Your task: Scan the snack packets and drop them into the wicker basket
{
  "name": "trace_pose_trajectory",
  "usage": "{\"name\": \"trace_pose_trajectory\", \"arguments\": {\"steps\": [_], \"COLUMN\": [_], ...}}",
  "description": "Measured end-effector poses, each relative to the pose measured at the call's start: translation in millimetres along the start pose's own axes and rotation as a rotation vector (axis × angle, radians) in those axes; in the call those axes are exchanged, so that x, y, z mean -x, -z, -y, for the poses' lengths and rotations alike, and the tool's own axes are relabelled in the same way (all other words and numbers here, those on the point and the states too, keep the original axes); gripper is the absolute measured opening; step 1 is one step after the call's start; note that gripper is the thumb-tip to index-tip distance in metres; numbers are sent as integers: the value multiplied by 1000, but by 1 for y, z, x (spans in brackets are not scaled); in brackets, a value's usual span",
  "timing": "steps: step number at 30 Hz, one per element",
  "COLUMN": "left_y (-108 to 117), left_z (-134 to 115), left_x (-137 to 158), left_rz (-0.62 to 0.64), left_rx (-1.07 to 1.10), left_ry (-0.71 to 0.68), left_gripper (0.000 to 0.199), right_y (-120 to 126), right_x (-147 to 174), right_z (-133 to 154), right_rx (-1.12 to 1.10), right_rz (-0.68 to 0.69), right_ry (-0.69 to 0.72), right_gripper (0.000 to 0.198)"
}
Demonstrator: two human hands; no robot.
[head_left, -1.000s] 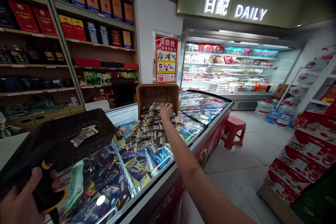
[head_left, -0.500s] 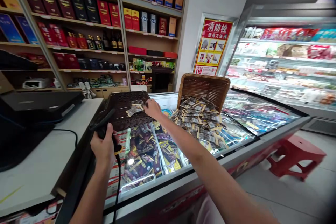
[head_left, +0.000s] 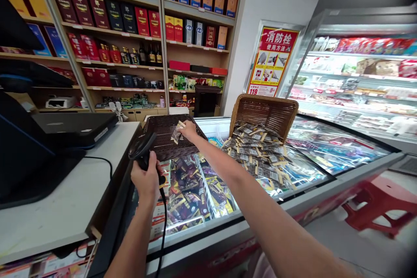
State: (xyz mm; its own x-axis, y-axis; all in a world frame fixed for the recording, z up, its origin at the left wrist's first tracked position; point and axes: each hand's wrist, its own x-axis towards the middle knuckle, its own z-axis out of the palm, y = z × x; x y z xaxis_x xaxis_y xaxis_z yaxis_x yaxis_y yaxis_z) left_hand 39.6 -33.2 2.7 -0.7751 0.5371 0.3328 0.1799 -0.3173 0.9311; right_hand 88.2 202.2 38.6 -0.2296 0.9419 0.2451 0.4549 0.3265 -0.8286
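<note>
My left hand point(head_left: 146, 177) is wrapped round the handle of a black barcode scanner point(head_left: 142, 150), whose cable hangs down past my forearm. Over a dark woven basket point(head_left: 159, 139), my right hand point(head_left: 189, 130) pinches a small clear snack packet point(head_left: 177, 132) with yellowish ends. To the right, a heap of similar packets point(head_left: 257, 150) spills from a tipped brown wicker basket point(head_left: 289, 115) onto the freezer's glass top. The scanner is to the left of the packet, apart from it.
Below the baskets is a glass-topped chest freezer point(head_left: 228, 221) full of wrapped goods. On the left stands a white counter point(head_left: 65, 186) with a black machine point(head_left: 74, 128). A red stool point(head_left: 378, 202) is on the floor at right. Shelves of boxes point(head_left: 130, 30) line the back.
My right hand has lifted the packet and turned it more upright above the dark basket. The whole view has shifted, so things sit farther right. My left hand still holds the scanner.
</note>
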Motion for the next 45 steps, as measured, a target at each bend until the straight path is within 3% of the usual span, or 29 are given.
{"name": "trace_pose_trajectory", "arguments": {"steps": [3,6,9,13,16,31,36,41,45], "left_y": [-5,-11,-13,-14,-18,-23,-23,-21,-21], "left_z": [-6,-11,-11,-9,-11,-8,-5,-1,-5], "left_x": [2,7,13,21,27,29,30,27,26], "left_rz": [-20,103,352,779,906,980,946,882,825], "left_rx": [113,145,152,28,-52,-154,-121,-69,-21], "left_ry": [35,53,116,215,217,111,116,159,172], "left_gripper": [38,42,47,49,50,49,48,47,46], "right_y": [45,90,118,129,130,126,124,124,123], "right_x": [38,86,121,131,126,125,123,122,125], "right_z": [-13,-42,-78,-107,-111,-120,-123,-122,-120], "right_rx": [-164,-298,-380,-469,-544,-568,-551,-456,-199], "right_rz": [-115,-220,-377,-503,-502,-439,-451,-424,-337], "right_ry": [187,222,121,-91,-154,-125,-132,-120,-118], "right_gripper": [11,24,33,39,40,41,41,34,25]}}
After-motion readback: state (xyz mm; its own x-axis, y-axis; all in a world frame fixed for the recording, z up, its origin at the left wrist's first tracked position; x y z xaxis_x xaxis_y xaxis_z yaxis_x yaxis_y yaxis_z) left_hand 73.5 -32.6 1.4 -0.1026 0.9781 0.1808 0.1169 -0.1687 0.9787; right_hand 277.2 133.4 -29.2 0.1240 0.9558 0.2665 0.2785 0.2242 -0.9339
